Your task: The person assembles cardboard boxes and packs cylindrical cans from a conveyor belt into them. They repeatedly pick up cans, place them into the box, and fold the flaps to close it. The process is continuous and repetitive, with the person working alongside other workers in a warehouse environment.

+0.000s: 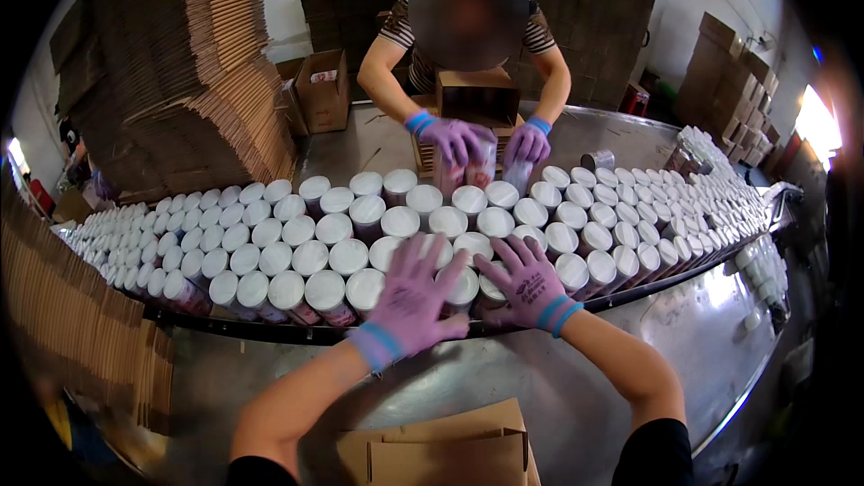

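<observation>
Rows of cylindrical containers with white lids (287, 289) stand upright and close together on a long, dark-edged conveyor (270, 332). My left hand (413, 297), in a purple glove with a blue cuff, is spread over the lids at the near middle edge. Between its thumb and forefinger shows one white-lidded container (462, 287). To its right, my right hand (530, 283), gloved alike, reaches over neighbouring lids with fingers apart. Its thumb is low beside a near-edge container (493, 291), partly covered by the hand; whether it grips that container is unclear.
Across the conveyor, a co-worker's gloved hands (466, 142) hold containers before an open carton (478, 98). A cardboard box (445, 455) lies below me on the metal table (283, 378). Flattened cardboard stacks (155, 74) rise at left. One container (598, 160) lies sideways.
</observation>
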Tool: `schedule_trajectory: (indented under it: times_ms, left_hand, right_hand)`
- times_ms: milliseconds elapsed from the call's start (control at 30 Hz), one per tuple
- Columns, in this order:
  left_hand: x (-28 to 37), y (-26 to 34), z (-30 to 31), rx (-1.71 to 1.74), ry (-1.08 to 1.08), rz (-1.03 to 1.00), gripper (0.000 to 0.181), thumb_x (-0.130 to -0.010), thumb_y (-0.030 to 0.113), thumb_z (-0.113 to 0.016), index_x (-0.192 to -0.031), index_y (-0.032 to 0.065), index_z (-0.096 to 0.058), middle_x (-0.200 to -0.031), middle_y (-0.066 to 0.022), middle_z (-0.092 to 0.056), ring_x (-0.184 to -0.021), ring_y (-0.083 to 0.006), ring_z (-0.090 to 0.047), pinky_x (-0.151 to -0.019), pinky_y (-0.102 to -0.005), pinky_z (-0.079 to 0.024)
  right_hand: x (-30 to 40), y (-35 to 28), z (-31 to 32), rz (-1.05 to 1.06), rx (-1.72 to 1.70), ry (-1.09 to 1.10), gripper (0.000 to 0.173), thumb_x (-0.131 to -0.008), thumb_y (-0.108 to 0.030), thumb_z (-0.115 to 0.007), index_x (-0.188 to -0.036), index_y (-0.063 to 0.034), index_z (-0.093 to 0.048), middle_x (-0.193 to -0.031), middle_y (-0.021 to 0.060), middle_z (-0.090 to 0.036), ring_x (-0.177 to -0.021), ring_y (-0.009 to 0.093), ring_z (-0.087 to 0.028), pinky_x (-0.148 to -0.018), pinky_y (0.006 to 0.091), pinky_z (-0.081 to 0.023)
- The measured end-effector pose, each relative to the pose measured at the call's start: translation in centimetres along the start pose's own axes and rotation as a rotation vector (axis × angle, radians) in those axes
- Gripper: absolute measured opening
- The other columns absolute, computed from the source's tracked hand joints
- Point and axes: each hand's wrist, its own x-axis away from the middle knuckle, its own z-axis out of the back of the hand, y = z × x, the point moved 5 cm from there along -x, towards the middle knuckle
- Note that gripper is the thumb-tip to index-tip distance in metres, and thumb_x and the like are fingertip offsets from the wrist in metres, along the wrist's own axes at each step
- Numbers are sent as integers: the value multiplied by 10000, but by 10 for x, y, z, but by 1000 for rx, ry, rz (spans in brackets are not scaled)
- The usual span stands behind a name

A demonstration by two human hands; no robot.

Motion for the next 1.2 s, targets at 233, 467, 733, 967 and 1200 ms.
schedule_trajectory:
  times_ms: [233, 467, 733, 967, 1200]
  left_hand:
    - [9, 31, -36, -153, 43, -86, 499, -758, 174, -613, -1230, 56, -507, -1152, -126, -490, -1067, -296, -472, -978, -445, -367]
    - [40, 59, 7, 90, 26, 9, 651, -642, 170, -716, -1252, 95, -503, -1170, -89, -479, -1081, -297, -460, -938, -431, -396]
    - [111, 37, -1, 406, -365, 278, 835, -687, 394, -734, -1366, 41, -399, -1216, -218, -456, -1116, -372, -459, -989, -436, -390]
    - [136, 34, -33, 1184, -1211, 465, 678, -887, 488, -569, -1368, 39, -408, -1277, -161, -498, -1170, -289, -494, -1035, -373, -363]
    - [105, 57, -2, 770, -1183, 452, 588, -902, 506, -527, -1244, 29, -559, -1229, -184, -582, -1188, -224, -514, -1025, -319, -359]
  right_hand:
    - [4, 10, -15, 178, -52, 8, 754, -704, -510, -695, -1326, -171, -436, -1080, 38, -532, -954, 235, -551, -804, 397, -465]
    - [23, -6, -4, -5, 105, 31, 794, -665, -536, -701, -1363, -311, -397, -1281, 46, -461, -1155, 319, -439, -943, 579, -351]
    - [29, -51, 50, 221, -92, 89, 621, -723, -452, -640, -1270, -192, -507, -1048, 41, -565, -788, 185, -600, -721, 375, -432]
    - [96, -135, -30, 63, -978, -1373, 900, -846, -747, -323, -1445, -75, -296, -1382, 196, -419, -1215, 376, -452, -1047, 383, -322]
    - [63, -120, -1, 598, -636, -992, 545, -946, -460, -412, -1372, -120, -407, -1283, 131, -517, -1198, 301, -490, -1043, 406, -359]
